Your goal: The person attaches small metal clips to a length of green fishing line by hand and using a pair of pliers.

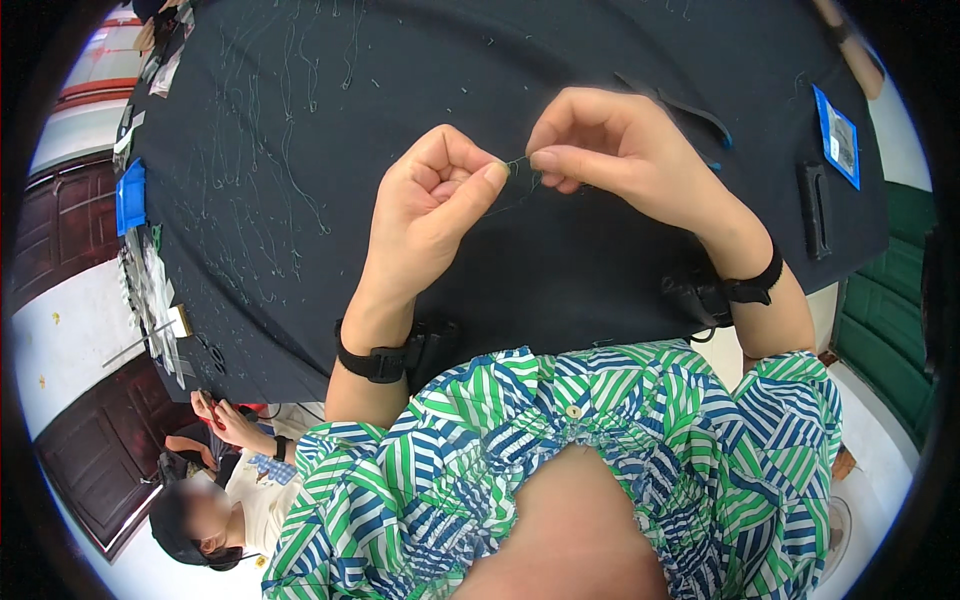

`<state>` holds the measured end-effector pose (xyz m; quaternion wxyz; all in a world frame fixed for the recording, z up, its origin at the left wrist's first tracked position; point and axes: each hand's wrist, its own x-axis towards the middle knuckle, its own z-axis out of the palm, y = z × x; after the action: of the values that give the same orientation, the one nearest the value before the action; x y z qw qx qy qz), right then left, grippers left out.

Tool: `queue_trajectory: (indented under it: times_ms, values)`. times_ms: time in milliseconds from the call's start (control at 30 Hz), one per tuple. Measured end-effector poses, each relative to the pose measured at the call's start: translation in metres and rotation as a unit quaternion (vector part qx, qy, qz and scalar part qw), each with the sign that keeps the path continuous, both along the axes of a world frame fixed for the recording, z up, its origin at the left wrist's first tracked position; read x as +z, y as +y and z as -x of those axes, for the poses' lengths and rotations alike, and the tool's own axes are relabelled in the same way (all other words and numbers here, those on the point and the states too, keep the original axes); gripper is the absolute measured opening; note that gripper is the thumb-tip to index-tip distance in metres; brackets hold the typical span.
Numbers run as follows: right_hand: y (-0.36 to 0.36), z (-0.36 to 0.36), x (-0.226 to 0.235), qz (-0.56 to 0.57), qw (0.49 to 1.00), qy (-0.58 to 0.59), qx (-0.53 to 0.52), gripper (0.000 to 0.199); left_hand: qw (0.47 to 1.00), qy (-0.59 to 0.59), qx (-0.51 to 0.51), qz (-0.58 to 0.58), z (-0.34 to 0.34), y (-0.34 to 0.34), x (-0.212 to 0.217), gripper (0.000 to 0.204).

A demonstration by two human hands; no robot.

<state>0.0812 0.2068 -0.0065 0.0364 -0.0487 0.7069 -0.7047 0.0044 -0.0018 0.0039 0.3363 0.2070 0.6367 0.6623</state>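
Observation:
My left hand (435, 205) is closed, thumb pressed against the bent forefinger. A thin green thread (518, 162) runs from that pinch to my right hand (625, 150), whose thumb and forefinger are also pinched together. Both hands are above the black cloth, close to each other. A loose strand hangs between them; whether it has a knot or a small part on it is too fine to make out. Just beyond my right hand lies a pair of pliers (708, 117) with dark handles, partly hidden by that hand.
Many thin threads (285, 150) lie over the left of the black tablecloth (560, 270). A blue packet (838, 138) and a black case (815, 210) are at the right. Scissors (212, 352) and plastic bags (160, 300) line the left edge, near a co-worker's hands (232, 422).

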Motion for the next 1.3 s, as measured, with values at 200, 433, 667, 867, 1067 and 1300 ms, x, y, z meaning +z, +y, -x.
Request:
queue_trajectory:
  times_ms: [200,433,667,867,1067,1300]
  values:
    - [-0.014,0.004,-0.011,0.055,0.998,-0.004,0.000,0.014,0.999,-0.031,-0.010,-0.024,-0.002,-0.001,0.000,0.008]
    - [-0.028,0.001,-0.014,0.099,0.993,-0.057,-0.007,0.013,0.997,-0.052,0.017,-0.063,0.001,-0.002,-0.003,0.007]
    - [-0.036,-0.004,-0.009,-0.032,0.994,0.068,-0.084,0.015,0.996,0.057,0.068,-0.026,0.002,0.000,-0.002,0.007]
    - [-0.030,-0.003,-0.006,-0.104,0.983,0.093,-0.120,0.015,0.991,0.114,0.067,0.016,0.000,0.002,-0.002,0.008]
    - [-0.024,-0.004,0.000,-0.237,0.940,0.213,-0.123,0.011,0.986,0.150,0.066,0.042,-0.004,0.007,-0.003,0.010]
    - [-0.009,0.006,-0.001,-0.334,0.863,0.358,-0.129,0.013,0.974,0.204,0.015,0.102,-0.007,0.009,0.001,0.012]
